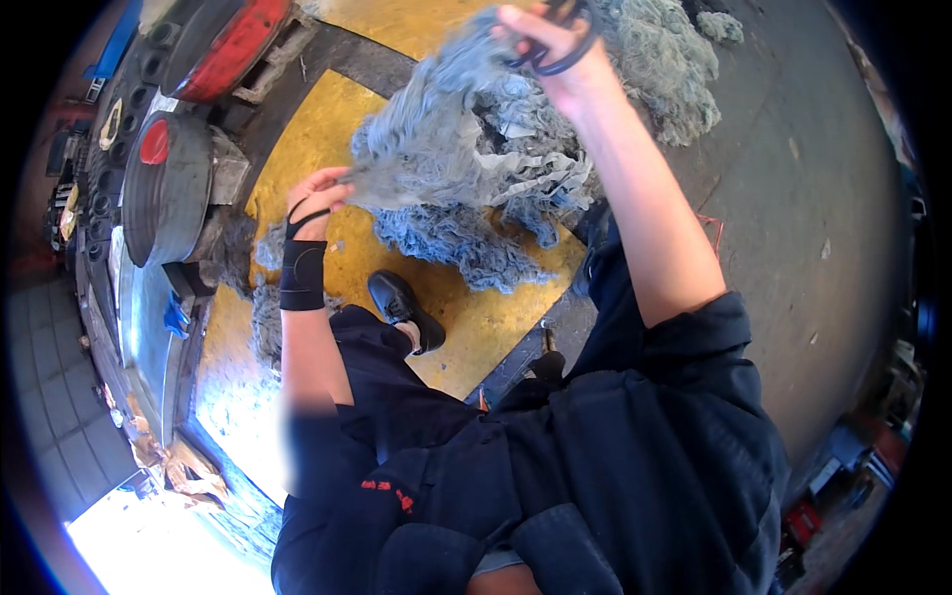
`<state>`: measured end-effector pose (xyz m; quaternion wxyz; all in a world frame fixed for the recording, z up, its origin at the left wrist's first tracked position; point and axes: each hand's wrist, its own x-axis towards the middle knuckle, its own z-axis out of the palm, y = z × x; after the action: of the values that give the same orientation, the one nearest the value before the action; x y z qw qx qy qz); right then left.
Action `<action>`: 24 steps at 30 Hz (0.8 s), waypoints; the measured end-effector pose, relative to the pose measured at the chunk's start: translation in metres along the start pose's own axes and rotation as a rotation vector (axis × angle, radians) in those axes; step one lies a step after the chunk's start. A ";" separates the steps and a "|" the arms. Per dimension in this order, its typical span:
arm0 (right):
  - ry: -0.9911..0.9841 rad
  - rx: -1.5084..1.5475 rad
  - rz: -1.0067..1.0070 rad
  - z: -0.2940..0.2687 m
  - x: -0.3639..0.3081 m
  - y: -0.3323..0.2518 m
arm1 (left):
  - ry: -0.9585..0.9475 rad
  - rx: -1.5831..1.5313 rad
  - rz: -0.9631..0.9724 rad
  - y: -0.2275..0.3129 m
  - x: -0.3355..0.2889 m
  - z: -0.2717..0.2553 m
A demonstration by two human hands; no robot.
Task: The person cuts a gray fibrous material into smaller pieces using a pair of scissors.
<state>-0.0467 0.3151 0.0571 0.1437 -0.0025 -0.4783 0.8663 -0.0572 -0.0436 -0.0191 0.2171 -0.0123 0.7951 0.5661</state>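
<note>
Above the far edge of the yellow floor panel [302,139], grey-blue fibre [431,114] is gripped by left fingers [325,180] and right fingers [518,18]; even tension should be applied.

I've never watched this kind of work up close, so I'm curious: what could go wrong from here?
Strands of the grey-blue fibres stretched between the left hand and right hand might snag on the black looped item at the right hand, whose kind I can't tell. They could also catch the left thumb's black strap. Loose clumps near the black shoe may tangle a step.
</note>
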 end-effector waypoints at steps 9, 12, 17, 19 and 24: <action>-0.443 -0.114 0.364 0.055 -0.050 0.027 | -0.149 -0.314 -0.329 0.015 -0.008 0.038; -0.659 -0.213 0.348 0.071 -0.083 0.045 | -0.200 0.156 -0.055 -0.015 -0.002 0.046; -0.880 -0.415 0.245 0.086 -0.146 0.048 | -0.538 0.172 0.498 -0.033 -0.048 0.079; -0.919 -0.406 0.197 0.090 -0.164 0.052 | -0.603 0.137 0.660 -0.043 -0.062 0.086; -0.976 -0.398 0.254 0.094 -0.178 0.042 | -0.667 0.012 0.858 -0.038 -0.077 0.095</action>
<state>0.1007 0.1714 0.0498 -0.2044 0.3153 -0.6401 0.6701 0.0538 0.0117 -0.0505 0.2072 0.4951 0.6198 0.5725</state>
